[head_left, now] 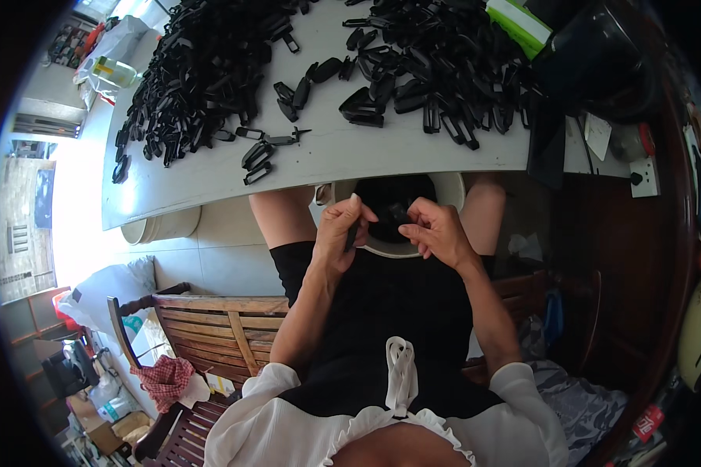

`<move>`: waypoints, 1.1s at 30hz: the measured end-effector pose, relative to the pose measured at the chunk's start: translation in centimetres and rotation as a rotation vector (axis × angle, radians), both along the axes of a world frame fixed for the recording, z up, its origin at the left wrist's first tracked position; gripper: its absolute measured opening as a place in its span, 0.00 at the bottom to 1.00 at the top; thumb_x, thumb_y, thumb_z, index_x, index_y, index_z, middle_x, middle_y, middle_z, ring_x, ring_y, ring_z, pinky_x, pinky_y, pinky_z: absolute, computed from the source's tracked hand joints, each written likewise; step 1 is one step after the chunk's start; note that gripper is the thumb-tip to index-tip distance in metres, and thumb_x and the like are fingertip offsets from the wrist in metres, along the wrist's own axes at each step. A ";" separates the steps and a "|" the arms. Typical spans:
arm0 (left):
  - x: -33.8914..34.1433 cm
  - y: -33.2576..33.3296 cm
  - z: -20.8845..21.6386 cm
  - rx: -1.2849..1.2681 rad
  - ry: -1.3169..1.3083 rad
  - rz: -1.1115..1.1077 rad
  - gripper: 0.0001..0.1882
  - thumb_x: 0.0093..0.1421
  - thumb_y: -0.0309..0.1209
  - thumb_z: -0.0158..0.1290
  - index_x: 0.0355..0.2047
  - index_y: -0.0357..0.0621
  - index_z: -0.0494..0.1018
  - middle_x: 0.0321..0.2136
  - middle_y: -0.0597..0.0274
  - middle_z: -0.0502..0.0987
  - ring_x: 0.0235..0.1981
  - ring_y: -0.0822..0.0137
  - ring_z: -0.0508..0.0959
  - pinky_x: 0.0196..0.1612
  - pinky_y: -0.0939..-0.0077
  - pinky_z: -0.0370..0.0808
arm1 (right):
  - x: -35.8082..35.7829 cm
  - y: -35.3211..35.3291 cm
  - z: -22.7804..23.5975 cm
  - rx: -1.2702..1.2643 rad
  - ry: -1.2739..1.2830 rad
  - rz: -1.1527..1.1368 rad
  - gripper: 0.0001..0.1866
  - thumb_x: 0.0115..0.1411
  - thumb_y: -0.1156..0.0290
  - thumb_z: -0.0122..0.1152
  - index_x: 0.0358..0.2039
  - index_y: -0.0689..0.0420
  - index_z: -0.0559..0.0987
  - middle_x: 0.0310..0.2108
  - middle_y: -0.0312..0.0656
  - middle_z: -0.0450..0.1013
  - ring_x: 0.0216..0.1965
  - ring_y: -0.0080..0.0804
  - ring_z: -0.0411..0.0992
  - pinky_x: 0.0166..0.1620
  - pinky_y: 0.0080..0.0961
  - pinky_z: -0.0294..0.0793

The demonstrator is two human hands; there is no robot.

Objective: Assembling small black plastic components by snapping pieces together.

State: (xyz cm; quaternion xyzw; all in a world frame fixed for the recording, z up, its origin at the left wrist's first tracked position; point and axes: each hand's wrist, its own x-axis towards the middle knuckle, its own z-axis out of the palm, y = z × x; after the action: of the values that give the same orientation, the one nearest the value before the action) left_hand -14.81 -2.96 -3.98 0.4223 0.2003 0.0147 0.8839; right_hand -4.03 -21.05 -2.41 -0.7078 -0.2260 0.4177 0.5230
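My left hand (339, 232) is closed around a small black plastic part (352, 237), most of it hidden by the fingers. Facing it, my right hand (439, 233) pinches another small black piece (398, 212) between thumb and forefinger. The two pieces are apart. Both hands are over a white bucket (464, 194) between my knees, with dark contents inside that I cannot make out singly. On the table (304, 159) beyond lie a large left pile of black plastic parts (202, 70) and a right pile of black oblong parts (436, 70).
A few loose black parts (258, 156) lie near the table's front edge. At the back right are a green box (519, 27) and a large black container (600, 58). A wooden bench (210, 327) is behind me, and a pale tub (163, 226) stands under the table.
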 end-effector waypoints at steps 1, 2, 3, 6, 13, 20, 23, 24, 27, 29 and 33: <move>-0.3 0.3 -0.7 -0.102 0.076 0.016 0.20 0.63 0.44 0.48 0.26 0.38 0.74 0.17 0.70 0.65 0.16 0.78 0.61 0.18 0.86 0.57 | 0.0 0.2 0.1 0.002 -0.003 0.006 0.17 0.55 0.64 0.64 0.30 0.65 0.69 0.17 0.43 0.71 0.18 0.28 0.73 0.17 0.23 0.69; -0.5 0.2 -1.3 -0.100 0.072 0.022 0.20 0.63 0.44 0.48 0.26 0.38 0.74 0.17 0.70 0.65 0.16 0.78 0.61 0.18 0.86 0.57 | 0.0 0.6 0.4 -0.215 -0.340 0.113 0.18 0.56 0.63 0.63 0.30 0.66 0.69 0.16 0.46 0.70 0.18 0.33 0.72 0.20 0.26 0.70; -0.6 0.0 -1.7 -0.169 0.149 0.039 0.22 0.64 0.47 0.47 0.25 0.39 0.73 0.18 0.68 0.65 0.18 0.77 0.63 0.21 0.84 0.58 | 0.0 1.1 0.9 -0.432 -0.680 0.216 0.18 0.57 0.63 0.62 0.31 0.67 0.70 0.15 0.48 0.70 0.18 0.38 0.72 0.23 0.30 0.71; -1.2 0.1 -2.6 -0.296 0.234 -0.002 0.20 0.64 0.46 0.45 0.29 0.40 0.72 0.26 0.64 0.69 0.28 0.72 0.68 0.30 0.79 0.65 | 1.4 3.0 3.0 0.016 -0.834 0.015 0.14 0.54 0.66 0.63 0.33 0.63 0.72 0.19 0.47 0.70 0.23 0.45 0.72 0.28 0.35 0.70; -1.5 -0.5 -1.3 -0.315 0.051 -0.086 0.16 0.53 0.15 0.46 0.43 0.34 0.71 0.37 0.60 0.74 0.38 0.71 0.74 0.44 0.77 0.71 | 6.5 12.5 4.5 -0.064 -1.360 -0.101 0.08 0.48 0.79 0.61 0.30 0.62 0.71 0.32 0.46 0.65 0.35 0.43 0.71 0.32 0.36 0.73; -1.9 1.2 -2.3 -0.380 -0.115 -0.131 0.10 0.55 0.26 0.55 0.38 0.38 0.71 0.36 0.54 0.73 0.30 0.71 0.72 0.34 0.80 0.71 | 8.0 13.0 3.7 0.033 -1.240 -0.154 0.08 0.50 0.75 0.63 0.29 0.63 0.74 0.31 0.46 0.68 0.33 0.44 0.73 0.33 0.35 0.73; -1.0 1.3 -1.1 -0.434 -0.089 -0.111 0.09 0.56 0.25 0.53 0.37 0.38 0.71 0.33 0.53 0.73 0.25 0.73 0.70 0.28 0.83 0.69 | 8.7 12.7 3.4 0.155 -1.110 -0.307 0.11 0.51 0.70 0.64 0.34 0.62 0.76 0.32 0.45 0.69 0.32 0.44 0.72 0.34 0.34 0.72; -0.8 1.4 -0.6 -0.422 -0.076 -0.116 0.09 0.56 0.25 0.52 0.38 0.38 0.71 0.32 0.54 0.74 0.23 0.73 0.70 0.27 0.85 0.68 | 8.8 12.6 3.4 0.233 -1.099 -0.365 0.12 0.51 0.70 0.64 0.35 0.62 0.77 0.32 0.44 0.69 0.31 0.43 0.72 0.34 0.33 0.72; -0.6 1.5 0.3 -0.450 -0.054 -0.114 0.10 0.55 0.17 0.47 0.37 0.40 0.72 0.28 0.56 0.76 0.22 0.75 0.72 0.23 0.83 0.70 | 8.9 11.9 3.8 0.286 -1.117 -0.528 0.10 0.51 0.70 0.63 0.32 0.61 0.78 0.28 0.40 0.68 0.27 0.36 0.70 0.29 0.28 0.69; -0.5 1.1 0.2 -0.247 -0.020 -0.026 0.11 0.58 0.18 0.46 0.40 0.38 0.73 0.31 0.56 0.76 0.23 0.75 0.74 0.26 0.83 0.73 | 8.6 11.4 3.8 0.450 -0.723 -0.556 0.08 0.54 0.70 0.61 0.30 0.61 0.77 0.18 0.32 0.65 0.18 0.23 0.64 0.23 0.20 0.62; 0.3 0.1 3.5 -0.159 0.084 0.080 0.11 0.61 0.21 0.45 0.43 0.37 0.73 0.34 0.57 0.76 0.26 0.75 0.76 0.30 0.84 0.76 | 5.9 7.9 4.7 0.671 0.268 -0.423 0.01 0.52 0.79 0.56 0.27 0.59 0.75 0.15 0.30 0.64 0.13 0.15 0.57 0.16 0.13 0.55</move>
State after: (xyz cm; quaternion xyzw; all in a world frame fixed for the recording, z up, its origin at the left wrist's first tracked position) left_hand -14.48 -2.85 -0.46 0.3428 0.2545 0.0166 0.9041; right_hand 1.87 -13.19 2.27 -0.4685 -0.1294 0.2926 0.8235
